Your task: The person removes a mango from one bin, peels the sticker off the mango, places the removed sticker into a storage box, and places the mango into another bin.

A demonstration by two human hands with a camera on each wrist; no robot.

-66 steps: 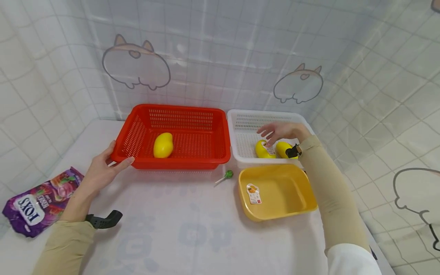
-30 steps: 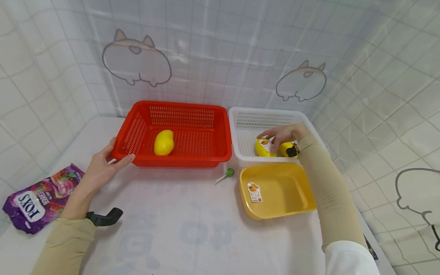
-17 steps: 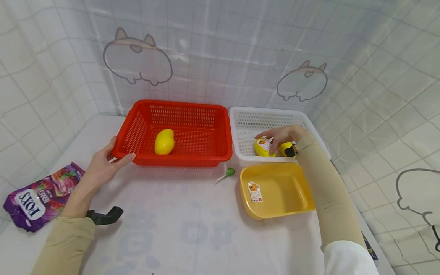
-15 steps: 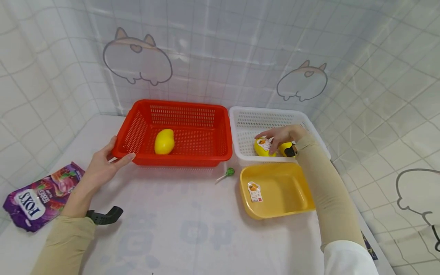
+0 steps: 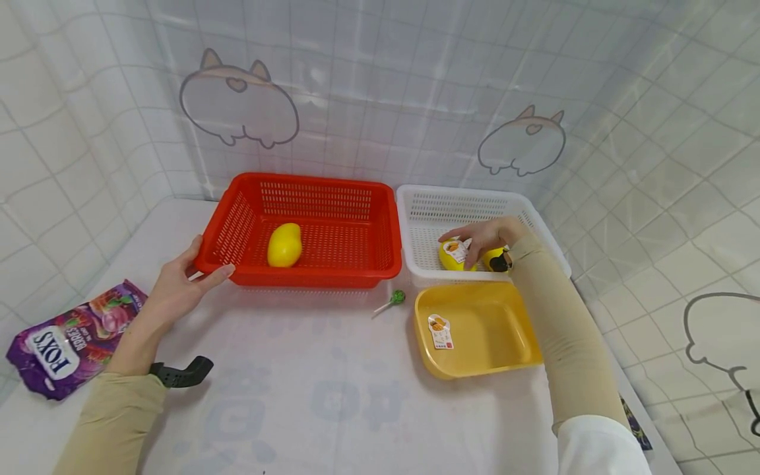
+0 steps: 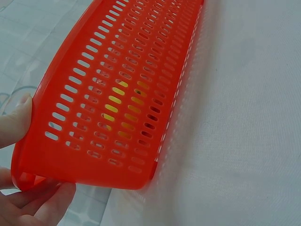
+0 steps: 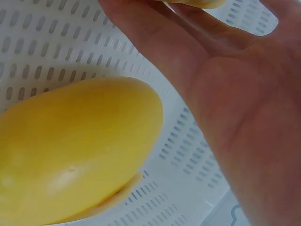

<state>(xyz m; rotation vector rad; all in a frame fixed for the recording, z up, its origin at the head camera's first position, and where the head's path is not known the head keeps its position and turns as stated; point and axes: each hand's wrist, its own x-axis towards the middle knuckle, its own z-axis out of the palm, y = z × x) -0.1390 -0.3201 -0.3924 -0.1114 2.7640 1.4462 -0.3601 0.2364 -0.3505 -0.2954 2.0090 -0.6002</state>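
My left hand (image 5: 178,290) grips the near left corner of the red basket (image 5: 309,278), thumb over the front rim and fingers at the left side. In the left wrist view the slotted wall (image 6: 84,162) of that basket fills much of the picture. One yellow mango (image 5: 284,245) lies inside the red basket. Over in the white basket (image 5: 423,245), my right hand (image 5: 485,236) holds a labelled mango (image 5: 448,260), fingers over its far side and thumb on the near side. A second mango (image 7: 80,146) lies beside it under my wrist, partly hidden in the head view.
A yellow plastic bin (image 5: 489,338) with a sticker stands in front of the white basket. A green lollipop (image 5: 397,297) lies between the bin and the red basket. At the left is a purple Fox's candy bag (image 5: 74,340). A patterned curtain (image 5: 356,86) hangs behind.
My right hand has come down from above, and its spread fingers have closed round the labelled mango, which has turned slightly. The left hand keeps its grip on the red basket.
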